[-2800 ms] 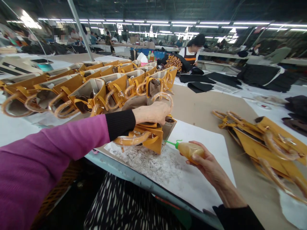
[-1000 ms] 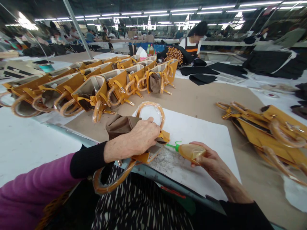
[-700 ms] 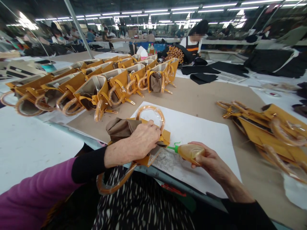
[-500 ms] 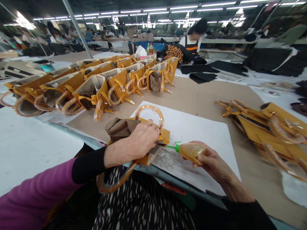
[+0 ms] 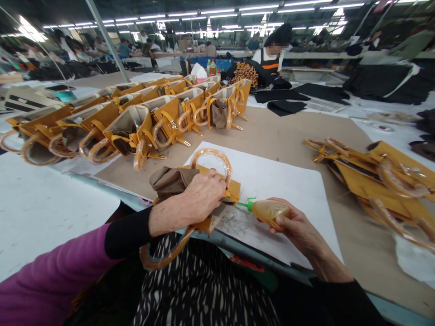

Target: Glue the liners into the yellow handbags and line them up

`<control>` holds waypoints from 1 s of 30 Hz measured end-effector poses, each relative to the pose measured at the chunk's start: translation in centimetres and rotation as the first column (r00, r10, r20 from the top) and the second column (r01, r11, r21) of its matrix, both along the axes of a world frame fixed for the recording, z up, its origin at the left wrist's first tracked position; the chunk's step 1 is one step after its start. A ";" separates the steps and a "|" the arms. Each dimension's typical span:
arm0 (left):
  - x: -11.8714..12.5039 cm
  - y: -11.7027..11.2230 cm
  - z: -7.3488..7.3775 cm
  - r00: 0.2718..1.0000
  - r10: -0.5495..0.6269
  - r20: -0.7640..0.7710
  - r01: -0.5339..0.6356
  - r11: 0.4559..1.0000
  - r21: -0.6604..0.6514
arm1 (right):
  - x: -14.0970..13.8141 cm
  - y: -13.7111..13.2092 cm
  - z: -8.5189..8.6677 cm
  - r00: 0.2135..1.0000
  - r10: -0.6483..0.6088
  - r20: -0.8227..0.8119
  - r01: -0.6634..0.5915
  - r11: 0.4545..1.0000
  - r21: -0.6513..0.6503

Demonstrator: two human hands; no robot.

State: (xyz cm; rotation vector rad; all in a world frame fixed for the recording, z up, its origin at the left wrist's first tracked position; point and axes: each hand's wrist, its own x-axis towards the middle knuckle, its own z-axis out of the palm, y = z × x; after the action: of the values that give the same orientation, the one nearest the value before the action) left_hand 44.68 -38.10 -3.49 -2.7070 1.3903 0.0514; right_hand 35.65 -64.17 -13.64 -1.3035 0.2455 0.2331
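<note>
A mustard-yellow handbag [image 5: 234,190] lies at the table's front edge, its brown lining [image 5: 173,183] bulging out on the left. One round, plastic-wrapped handle [image 5: 212,154] stands up behind it; the other hangs over the edge toward my lap. My left hand [image 5: 205,192] is closed on the bag near its opening, fingertips partly hidden. In my right hand [image 5: 294,222] is a squeeze bottle [image 5: 270,212] of amber liquid, held on its side. Its green nozzle points left, with the tip at the bag's edge; whether it touches I cannot tell.
Rows of similar yellow handbags [image 5: 132,122] stand at the left and back. More flat yellow bag pieces with handles [image 5: 377,181] lie on the right. White paper [image 5: 288,181] covers brown board under my hands. A co-worker [image 5: 272,54] bends over dark pieces across the table.
The bottle and my right hand have shifted very slightly left. My left hand keeps its hold on the bag, and the view has tilted a little.
</note>
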 end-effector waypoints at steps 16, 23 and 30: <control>0.1 0.3 -0.4 0.999 -0.023 0.034 0.024 1.000 -0.021 | -1.1 0.8 0.4 1.000 0.018 -0.023 -0.016 0.996 0.091; 0.1 0.2 -0.3 0.999 -0.026 0.031 0.027 1.000 -0.016 | -1.3 1.2 0.3 0.999 0.042 -0.020 -0.039 0.994 0.100; 0.4 0.5 -1.1 0.997 -0.052 0.058 0.056 0.996 -0.069 | -2.1 1.5 0.9 0.997 0.050 -0.053 -0.043 0.991 0.126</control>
State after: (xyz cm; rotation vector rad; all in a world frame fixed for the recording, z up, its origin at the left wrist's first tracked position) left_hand 45.06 -37.63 -4.62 -2.7020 1.4757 -0.0788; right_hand 33.59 -62.65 -12.78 -1.1805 0.2449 0.3204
